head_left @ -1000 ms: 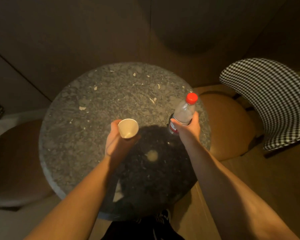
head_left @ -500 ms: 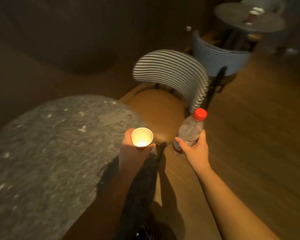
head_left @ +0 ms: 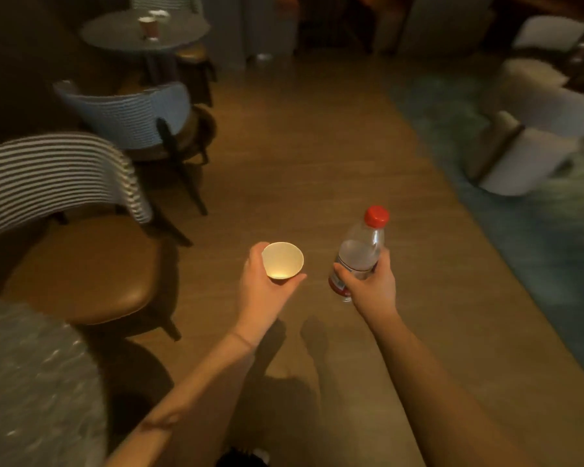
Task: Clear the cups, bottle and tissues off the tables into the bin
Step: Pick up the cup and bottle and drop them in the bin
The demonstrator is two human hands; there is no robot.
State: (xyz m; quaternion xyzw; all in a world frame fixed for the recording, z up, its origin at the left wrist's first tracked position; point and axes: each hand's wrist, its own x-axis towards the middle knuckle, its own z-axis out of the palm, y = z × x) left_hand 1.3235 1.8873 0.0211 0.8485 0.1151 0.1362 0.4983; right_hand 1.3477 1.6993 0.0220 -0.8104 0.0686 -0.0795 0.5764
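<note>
Both hands are full: my left hand point(head_left: 263, 288) cups an empty paper cup point(head_left: 282, 260) from below, mouth up, while my right hand point(head_left: 371, 284) wraps a red-capped plastic bottle point(head_left: 359, 254), tilted forward, over the wooden floor point(head_left: 317, 146). I judge I'm carrying them binward. No bin is visible; more cups point(head_left: 150, 25) blur on a far table point(head_left: 115, 32).

bottle point(head_left: 360, 256) label — blurred, no readable text

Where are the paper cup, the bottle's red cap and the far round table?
paper cup point(head_left: 283, 261): head view, inner wall.
red cap point(head_left: 377, 216): head view, top of cap.
far round table point(head_left: 122, 30): head view, bare tabletop.
</note>
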